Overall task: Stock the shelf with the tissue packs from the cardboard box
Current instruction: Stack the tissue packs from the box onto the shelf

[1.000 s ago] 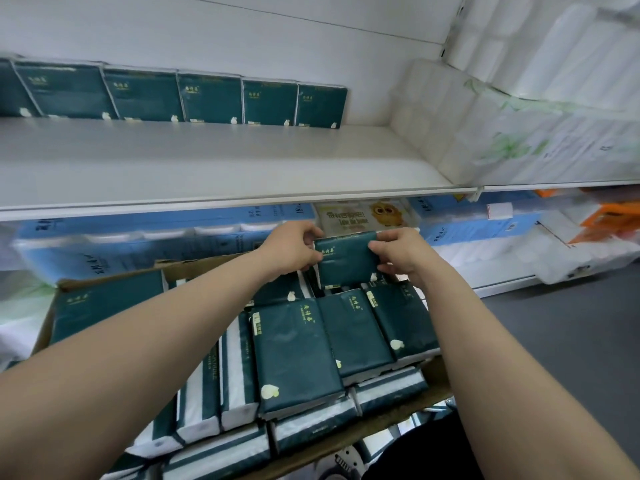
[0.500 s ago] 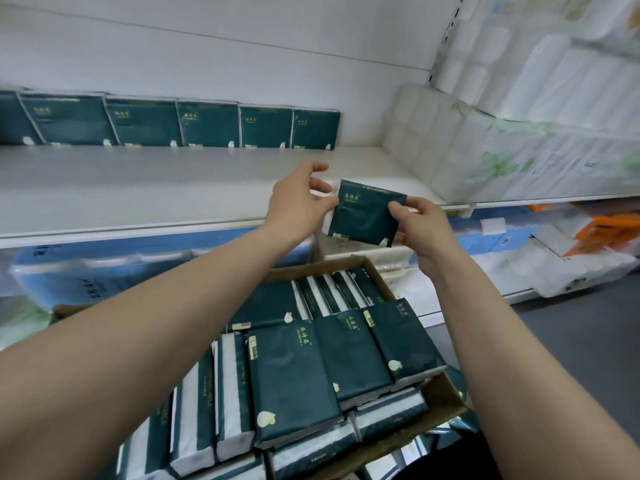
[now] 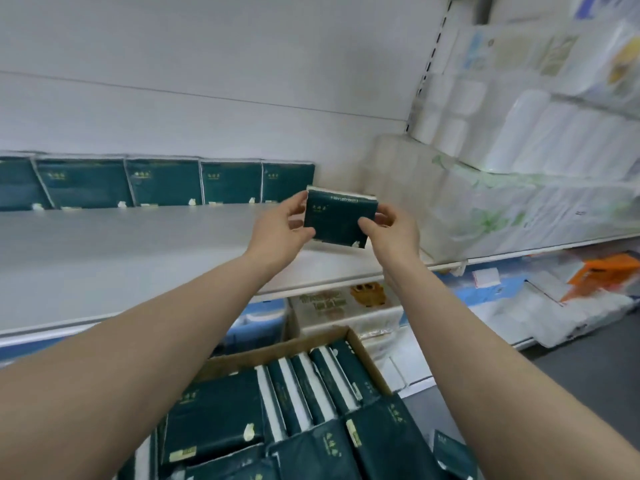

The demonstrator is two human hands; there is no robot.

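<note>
You hold one dark green tissue pack [image 3: 337, 220] between both hands, over the right part of the white shelf [image 3: 138, 258]. Your left hand [image 3: 280, 230] pinches its left edge, thumb on the front face. Your right hand [image 3: 391, 233] pinches the right edge the same way. The pack stands nearly upright, white top edge up. You cannot tell whether its lower edge touches the shelf board. At the back of the shelf a row of matching packs [image 3: 162, 183] stands upright against the wall. The held pack is just right of the row's last one and nearer to you. Below your arms, the cardboard box [image 3: 277, 351] holds more packs [image 3: 214, 410], some flat, some on edge. Clear-wrapped toilet roll bundles [image 3: 519, 188] fill the shelving on the right.
</note>
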